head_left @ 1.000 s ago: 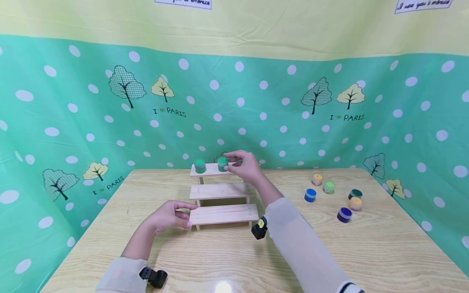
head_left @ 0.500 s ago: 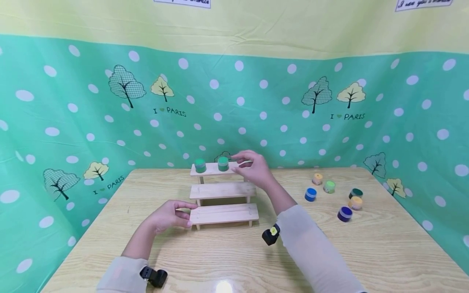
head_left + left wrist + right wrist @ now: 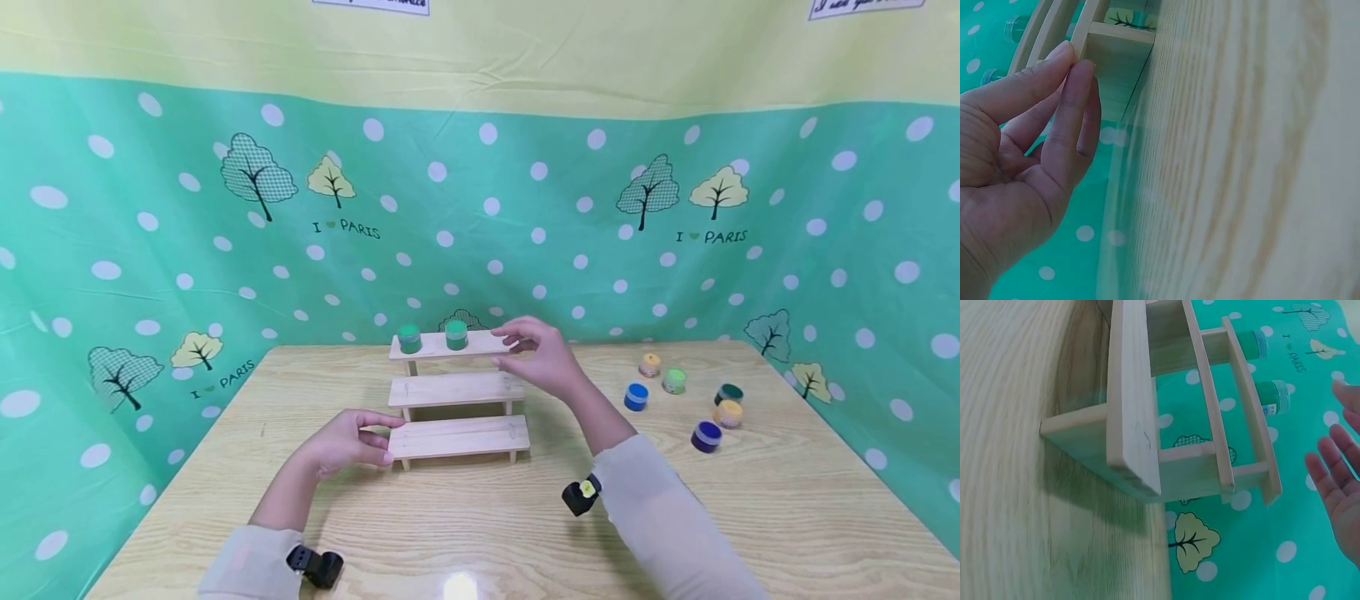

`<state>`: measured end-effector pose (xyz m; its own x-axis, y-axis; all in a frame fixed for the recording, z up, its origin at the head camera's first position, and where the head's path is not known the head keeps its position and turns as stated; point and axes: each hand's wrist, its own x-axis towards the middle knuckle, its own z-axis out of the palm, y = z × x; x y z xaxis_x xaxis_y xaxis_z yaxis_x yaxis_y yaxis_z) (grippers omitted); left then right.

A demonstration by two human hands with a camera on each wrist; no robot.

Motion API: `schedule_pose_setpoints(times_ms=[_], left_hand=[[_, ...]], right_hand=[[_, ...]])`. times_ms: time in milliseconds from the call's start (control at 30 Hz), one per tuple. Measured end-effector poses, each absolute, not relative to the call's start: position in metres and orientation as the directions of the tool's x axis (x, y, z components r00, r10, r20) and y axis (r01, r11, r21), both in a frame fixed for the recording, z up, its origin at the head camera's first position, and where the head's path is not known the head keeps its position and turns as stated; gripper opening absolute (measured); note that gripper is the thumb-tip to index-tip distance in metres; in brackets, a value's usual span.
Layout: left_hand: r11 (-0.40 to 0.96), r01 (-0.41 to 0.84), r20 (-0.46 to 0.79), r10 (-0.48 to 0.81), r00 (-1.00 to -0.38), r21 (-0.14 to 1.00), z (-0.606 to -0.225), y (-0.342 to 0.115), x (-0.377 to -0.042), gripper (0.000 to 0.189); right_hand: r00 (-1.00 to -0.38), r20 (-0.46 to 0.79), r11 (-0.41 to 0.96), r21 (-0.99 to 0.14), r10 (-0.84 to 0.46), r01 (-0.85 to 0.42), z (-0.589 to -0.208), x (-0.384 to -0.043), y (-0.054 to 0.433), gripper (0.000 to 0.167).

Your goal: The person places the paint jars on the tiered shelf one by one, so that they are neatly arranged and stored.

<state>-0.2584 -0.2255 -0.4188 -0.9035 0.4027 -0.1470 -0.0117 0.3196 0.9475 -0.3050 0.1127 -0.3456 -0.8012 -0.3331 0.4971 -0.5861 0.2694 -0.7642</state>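
A three-tier wooden stand [image 3: 459, 437] rests on the table. Two green paint jars, a left one [image 3: 409, 339] and another [image 3: 456, 335], stand apart on its top tier. My left hand [image 3: 348, 442] pinches the left end of the bottom tier; the left wrist view shows thumb and fingertips meeting at that wooden end [image 3: 1122, 34]. Near the right end of the top tier is my right hand [image 3: 543, 360], with loosely bent fingers and nothing in them. In the right wrist view that hand [image 3: 1342, 487] is apart from the stand and from the nearer jar [image 3: 1272, 397].
Several jars lie to the right on the table [image 3: 600, 533]: blue [image 3: 636, 397], light green [image 3: 674, 382], dark green [image 3: 727, 396], purple [image 3: 706, 437], and two yellow-orange ones, one farther back [image 3: 649, 365] and one nearer [image 3: 727, 414]. A polka-dot curtain [image 3: 517, 208] hangs behind.
My right hand has let go of the right-hand green jar and drawn back to the right. The jar stays on the top tier. My left hand has kept its place.
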Motion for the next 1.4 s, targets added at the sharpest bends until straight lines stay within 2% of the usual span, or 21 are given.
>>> schedule_pose_setpoints(times_ms=[233, 633, 1400], left_hand=[[0.324, -0.009, -0.146, 0.401, -0.904, 0.946, -0.419, -0.225, -0.259, 0.057], [0.323, -0.016, -0.151, 0.397, -0.905, 0.946, -0.421, -0.226, -0.26, 0.059], [0.334, -0.018, -0.154, 0.385, -0.91, 0.943, -0.418, -0.225, -0.258, 0.058]], right_hand=[[-0.793, 0.475, 0.306, -0.745, -0.381, -0.593, -0.35, -0.297, 0.128, 0.049], [-0.79, 0.421, 0.321, -0.748, -0.446, -0.58, -0.355, -0.285, 0.151, 0.062], [-0.8, 0.435, 0.441, -0.673, -0.413, -0.594, -0.358, -0.264, 0.199, 0.056]])
